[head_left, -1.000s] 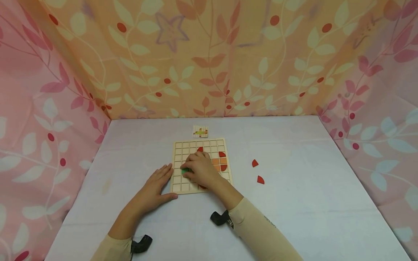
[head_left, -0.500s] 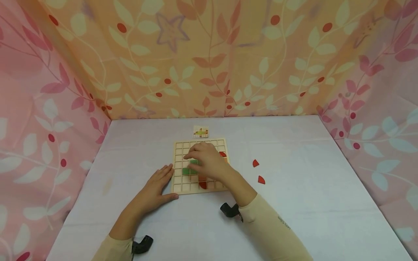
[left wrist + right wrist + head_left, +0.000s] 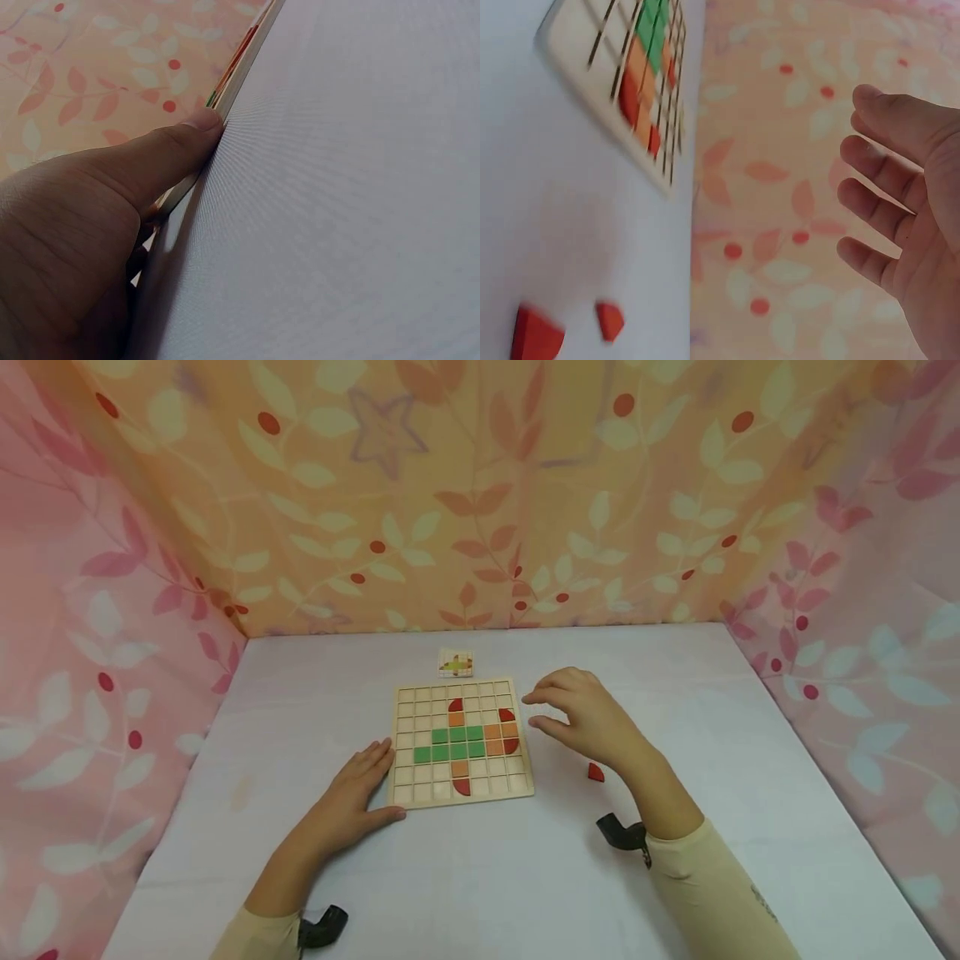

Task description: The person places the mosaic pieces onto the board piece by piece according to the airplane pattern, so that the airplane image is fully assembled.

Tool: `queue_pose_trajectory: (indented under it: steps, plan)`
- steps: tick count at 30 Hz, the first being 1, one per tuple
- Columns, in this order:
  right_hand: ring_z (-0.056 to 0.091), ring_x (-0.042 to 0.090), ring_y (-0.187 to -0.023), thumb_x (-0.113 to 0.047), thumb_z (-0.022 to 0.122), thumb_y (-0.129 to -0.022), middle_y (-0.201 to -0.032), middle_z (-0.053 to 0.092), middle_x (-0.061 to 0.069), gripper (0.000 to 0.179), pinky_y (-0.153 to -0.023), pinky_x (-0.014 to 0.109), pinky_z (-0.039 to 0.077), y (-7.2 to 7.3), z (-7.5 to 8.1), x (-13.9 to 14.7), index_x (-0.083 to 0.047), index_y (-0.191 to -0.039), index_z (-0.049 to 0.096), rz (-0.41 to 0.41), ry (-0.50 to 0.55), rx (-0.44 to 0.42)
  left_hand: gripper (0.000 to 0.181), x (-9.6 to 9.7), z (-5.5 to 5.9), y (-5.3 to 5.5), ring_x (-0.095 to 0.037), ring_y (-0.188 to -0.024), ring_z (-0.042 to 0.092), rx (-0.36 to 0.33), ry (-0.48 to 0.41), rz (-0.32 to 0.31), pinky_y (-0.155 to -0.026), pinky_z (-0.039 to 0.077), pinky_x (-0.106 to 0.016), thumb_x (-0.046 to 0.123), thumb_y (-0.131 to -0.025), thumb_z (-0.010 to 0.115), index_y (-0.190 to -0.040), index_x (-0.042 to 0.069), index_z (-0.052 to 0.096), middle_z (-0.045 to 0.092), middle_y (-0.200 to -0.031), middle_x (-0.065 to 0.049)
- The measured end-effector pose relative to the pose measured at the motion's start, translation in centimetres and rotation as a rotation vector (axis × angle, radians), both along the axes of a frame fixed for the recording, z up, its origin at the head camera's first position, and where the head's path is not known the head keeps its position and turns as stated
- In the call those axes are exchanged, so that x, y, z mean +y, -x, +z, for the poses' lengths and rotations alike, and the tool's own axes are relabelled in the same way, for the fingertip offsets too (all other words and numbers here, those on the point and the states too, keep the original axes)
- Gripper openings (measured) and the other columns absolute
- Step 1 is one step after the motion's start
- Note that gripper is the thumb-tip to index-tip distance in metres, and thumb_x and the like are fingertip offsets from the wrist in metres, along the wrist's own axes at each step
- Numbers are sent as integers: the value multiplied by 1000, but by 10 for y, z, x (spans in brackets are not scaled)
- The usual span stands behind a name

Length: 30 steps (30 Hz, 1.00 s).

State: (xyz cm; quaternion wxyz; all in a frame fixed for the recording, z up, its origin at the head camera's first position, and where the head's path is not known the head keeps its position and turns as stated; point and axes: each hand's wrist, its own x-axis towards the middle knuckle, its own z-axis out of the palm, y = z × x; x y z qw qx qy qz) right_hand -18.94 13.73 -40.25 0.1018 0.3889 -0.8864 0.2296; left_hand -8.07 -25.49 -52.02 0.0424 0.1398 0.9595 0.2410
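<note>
My left hand point(image 3: 341, 797) lies with straight fingers along the left edge of a square wooden grid board point(image 3: 405, 697), its thumb at the near corner; the left wrist view shows the thumb point(image 3: 180, 146) on the board's edge. Green squares point(image 3: 459, 750), orange squares point(image 3: 460, 769) and red quarter circles point(image 3: 462, 787) sit in the board's cells. Past the board's right side, my right hand point(image 3: 585, 714) hovers with loosely bent fingers and nothing in them. Below it lies a loose red quarter circle point(image 3: 596, 772). The right wrist view shows two loose red pieces, a larger point(image 3: 536, 334) and a smaller point(image 3: 610, 321).
A small card point(image 3: 456, 663) with a coloured grid pattern lies just behind the board. White cloth point(image 3: 480, 877) covers the table. Patterned curtains point(image 3: 487, 527) stand at the back and on both sides. A black device point(image 3: 622, 833) sits at each wrist.
My right hand has left the board and moved right, uncovering the green and orange squares. It now hides the farther loose red piece in the head view. My left hand stays put.
</note>
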Motion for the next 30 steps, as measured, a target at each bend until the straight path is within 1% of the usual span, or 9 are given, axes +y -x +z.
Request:
queue_pose_trajectory:
  steps: [6,10,13,16,21,26,30]
  plan:
    - [58,24,-117,-25,82,-89,-112,69,-2,29,-105,53,43,4,-22,43,-18,-116,77,-133,24,-71,105,-1,-1,-1,-24,-160,11,-20,-23,-5,-130,11,-45,60,-85,76,-163,10,27,16,-172,1]
    - [57,25,-118,-22,81,-90,-114,69,0,28,-106,53,45,6,-35,61,-17,-117,77,-176,42,-151,104,-2,0,0,-25,-160,12,-8,-13,-8,-130,11,-46,60,-85,76,-163,10,27,17,-172,1]
    - [56,26,-120,-18,80,-90,-117,68,1,28,-105,53,47,8,-45,71,-15,-118,77,-182,53,-219,104,-2,0,0,-25,-160,12,-3,-9,-8,-129,13,-47,60,-85,76,-163,10,27,17,-172,1]
    - [55,26,-120,-16,80,-90,-117,67,2,29,-103,52,49,11,-54,78,-13,-119,76,-178,58,-278,105,-1,1,0,-25,-160,12,-14,-14,-8,-129,13,-49,60,-85,76,-163,10,27,17,-172,1]
    - [56,27,-118,-12,80,-89,-118,68,3,30,-103,51,48,16,-71,85,-9,-118,76,-142,41,-293,105,0,2,1,-26,-160,12,-21,-13,-7,-128,15,-52,60,-84,76,-163,11,27,17,-172,1]
    - [57,29,-119,-6,80,-88,-120,69,6,29,-104,50,47,18,-81,90,-7,-116,76,-109,55,-295,105,-1,0,1,-25,-160,12,-10,-7,-9,-128,14,-50,60,-84,77,-163,11,28,18,-172,1]
    - [56,27,-121,-8,80,-88,-122,69,5,31,-106,50,45,21,-88,92,-9,-118,75,-104,64,-307,105,-1,1,1,-25,-159,13,-3,-11,-8,-129,13,-48,60,-84,76,-163,10,28,18,-172,0]
